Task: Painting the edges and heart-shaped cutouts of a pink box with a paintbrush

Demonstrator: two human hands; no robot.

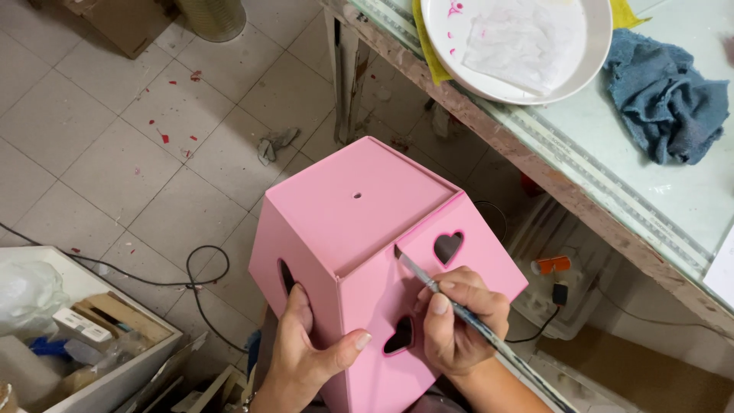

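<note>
A pink box-shaped wooden piece (359, 206) with heart-shaped cutouts and a small hole in its top face rests on my lap. My left hand (306, 352) grips its near corner, thumb across the front face beside a heart cutout (399, 336). My right hand (459, 317) holds a thin paintbrush (466, 317). The brush tip touches the edge where the top meets the side, next to another heart cutout (448, 246).
A glass-topped table (650, 191) at right carries a white plate (589, 61) with crumpled paper and pink paint, a blue rag (669, 99) and yellow cloth. Tiled floor (115, 138) with a black cable (206, 268); a white bin (145, 359) of clutter lower left.
</note>
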